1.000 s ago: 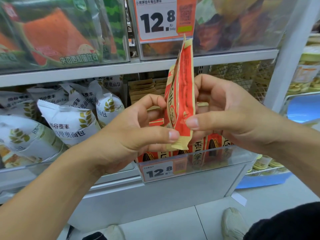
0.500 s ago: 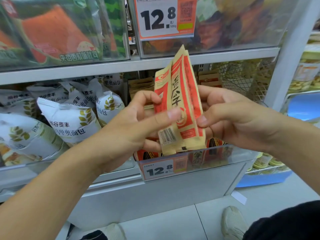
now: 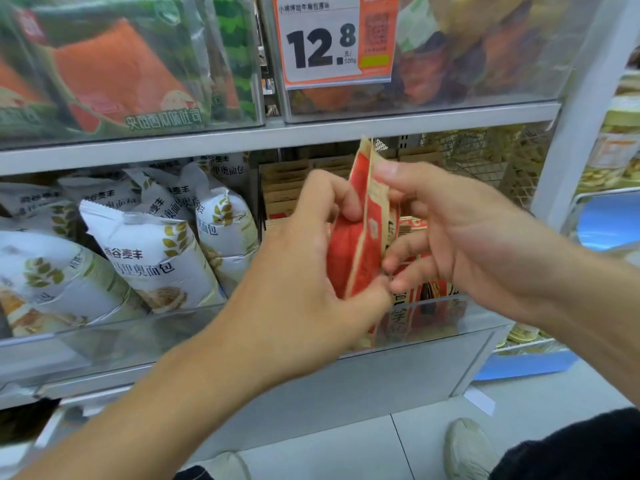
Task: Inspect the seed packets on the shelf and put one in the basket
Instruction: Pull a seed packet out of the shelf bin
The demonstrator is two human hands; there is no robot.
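Seed packet (image 3: pixel 360 237) is held upright btwn both hands in front of the lower shelf bin (image 3: pixel 433 327), long axis near vertical w/ top tipped slightly right, edge-on to the camera so its print can't be read. Left hand (image 3: pixel 311 271) curls round its lower left side, thumb at the bottom corner; right hand (image 3: pixel 446 230) pinches the right edge, 1 finger up near the top, others lower. No basket in view, so can't tell which hand is nearer it; prob the next move needs 1 hand to let go.
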